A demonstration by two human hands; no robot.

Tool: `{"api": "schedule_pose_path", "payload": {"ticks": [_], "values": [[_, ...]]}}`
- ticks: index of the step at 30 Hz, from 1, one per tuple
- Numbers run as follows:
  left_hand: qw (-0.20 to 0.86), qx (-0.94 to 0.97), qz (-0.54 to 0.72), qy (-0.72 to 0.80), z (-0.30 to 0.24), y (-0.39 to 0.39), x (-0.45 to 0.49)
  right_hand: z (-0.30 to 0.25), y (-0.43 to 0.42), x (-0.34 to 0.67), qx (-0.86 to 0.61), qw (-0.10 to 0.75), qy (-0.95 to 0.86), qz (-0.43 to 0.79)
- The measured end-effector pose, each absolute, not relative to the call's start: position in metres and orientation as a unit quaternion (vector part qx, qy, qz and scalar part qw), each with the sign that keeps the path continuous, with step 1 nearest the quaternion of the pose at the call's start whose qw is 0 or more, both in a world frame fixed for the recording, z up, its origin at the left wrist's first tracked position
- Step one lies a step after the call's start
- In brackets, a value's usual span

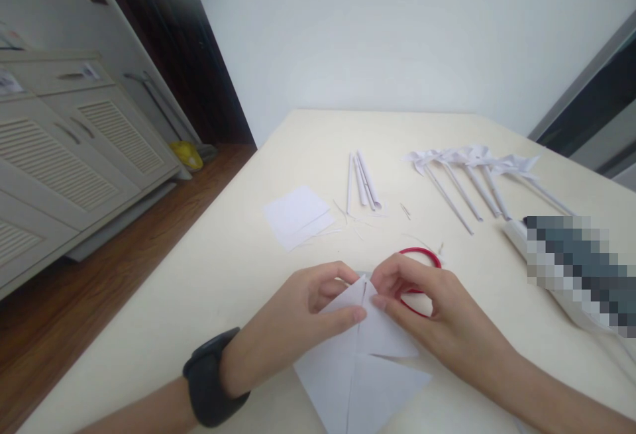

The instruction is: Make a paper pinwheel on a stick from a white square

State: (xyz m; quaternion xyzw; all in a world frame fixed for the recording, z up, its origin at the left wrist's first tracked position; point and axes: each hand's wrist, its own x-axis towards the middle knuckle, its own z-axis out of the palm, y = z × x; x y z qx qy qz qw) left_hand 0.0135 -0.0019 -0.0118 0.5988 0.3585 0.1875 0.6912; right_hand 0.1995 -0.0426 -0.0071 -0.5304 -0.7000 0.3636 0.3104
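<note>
A square white paper sheet [377, 387] with cuts running in from its corners lies in front of me, one corner pointing away. My left hand [318, 301] pinches its far corner from the left, thumb on top and fingers behind. From the right, my right hand [422, 295] grips the same corner between thumb and fingers. A thin dark line runs down the paper between the thumbs; I cannot tell whether it is a slit or a thin object. Red-handled scissors [420, 250] lie under and behind my right hand, their blades mostly hidden.
White paper squares [298, 214] lie left of several rolled paper tubes [362, 182]. Thread scraps [342, 212] and small thin pins [405, 211] lie nearby. Several paper pinwheels [477, 156] on sticks rest at the back right. A blurred-out object [576, 275] sits at the right.
</note>
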Motion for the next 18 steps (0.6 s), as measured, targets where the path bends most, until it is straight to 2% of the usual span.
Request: {"api": "schedule_pose_path", "payload": {"ticks": [9,18], "values": [[0.68,0.602,0.195,0.37,-0.0169,-0.001,0.0111,-0.0089,-0.0422,0.1982,-0.521,0.292,-0.711,0.372],[0.684,0.61,0.167,0.364,-0.0077,-0.0038,0.015,-0.0069,-0.0451,0.1942,-0.505,0.317,-0.722,0.351]]}}
